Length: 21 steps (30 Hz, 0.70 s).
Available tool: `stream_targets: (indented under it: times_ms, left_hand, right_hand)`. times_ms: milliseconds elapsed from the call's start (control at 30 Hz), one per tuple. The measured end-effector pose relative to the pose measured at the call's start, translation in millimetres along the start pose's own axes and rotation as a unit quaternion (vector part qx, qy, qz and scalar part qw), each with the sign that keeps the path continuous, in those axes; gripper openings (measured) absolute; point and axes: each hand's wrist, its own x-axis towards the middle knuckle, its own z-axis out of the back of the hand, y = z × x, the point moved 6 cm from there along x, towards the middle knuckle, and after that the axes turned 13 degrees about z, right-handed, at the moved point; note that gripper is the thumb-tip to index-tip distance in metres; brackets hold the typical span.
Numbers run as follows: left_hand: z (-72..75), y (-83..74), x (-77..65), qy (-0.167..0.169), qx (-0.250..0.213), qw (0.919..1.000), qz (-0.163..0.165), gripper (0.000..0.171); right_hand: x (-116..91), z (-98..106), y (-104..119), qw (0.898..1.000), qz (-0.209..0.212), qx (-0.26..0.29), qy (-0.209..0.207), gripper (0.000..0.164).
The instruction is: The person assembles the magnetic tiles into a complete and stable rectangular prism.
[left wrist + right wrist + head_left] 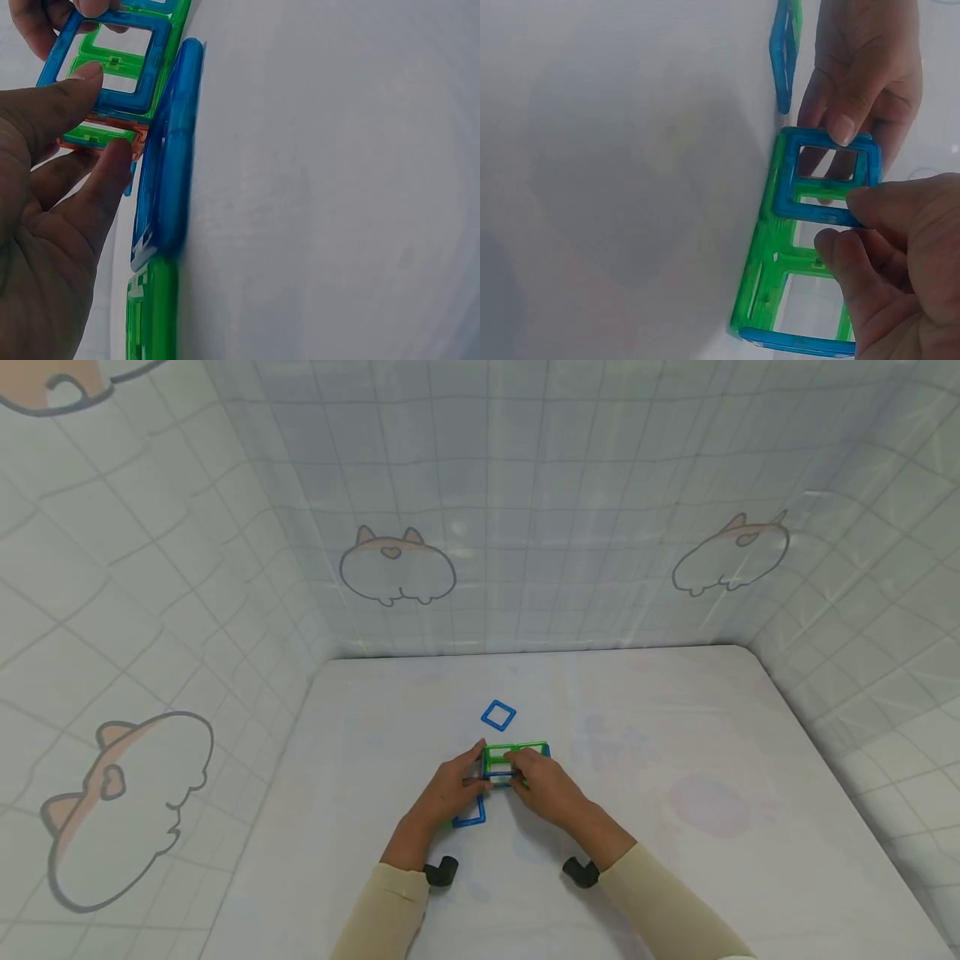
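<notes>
A small box-like frame of see-through magnetic building tiles (pixel 528 746), green with blue parts, stands on the table between both hands. At its near side is a blue square magnetic tile (pixel 786 180). My left hand (pixel 447 789) holds the left end of the frame, its thumb pressed on the blue square and its fingers around the side. An orange tile edge (pixel 139 136) shows beside those fingers. My right hand (pixel 551 789) pinches the edge of the same blue square between thumb and fingers. Parts of the frame are hidden behind the right hand.
Another blue tile (pixel 471 823) lies flat beside the left hand, joined end to end with a green tile (pixel 154 307). Farther back lies a single blue square tile (pixel 506 706). Patterned white curtains (pixel 540 527) enclose the white table (pixel 637 718) at back and sides.
</notes>
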Motion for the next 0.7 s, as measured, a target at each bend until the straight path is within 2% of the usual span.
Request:
stream_targets:
  times_ms: [133,367,700]
  left_hand:
    - [-1.5,0.8,0.0,0.006,-0.009,0.9999,0.005,0.08]
    - [-0.3,1.5,-0.9,0.004,-0.012,0.9998,0.014,0.079]
    - [-1.3,2.5,-1.3,0.003,-0.02,0.9997,0.015,0.078]
  right_hand:
    - [-2.1,-0.6,-3.7,1.0,-0.021,-0.007,0.006,0.052]
    - [-5.3,2.6,-6.9,0.999,-0.027,-0.015,0.016,0.055]
    - [-9.1,4.5,-6.8,1.0,-0.024,-0.011,0.006,0.05]
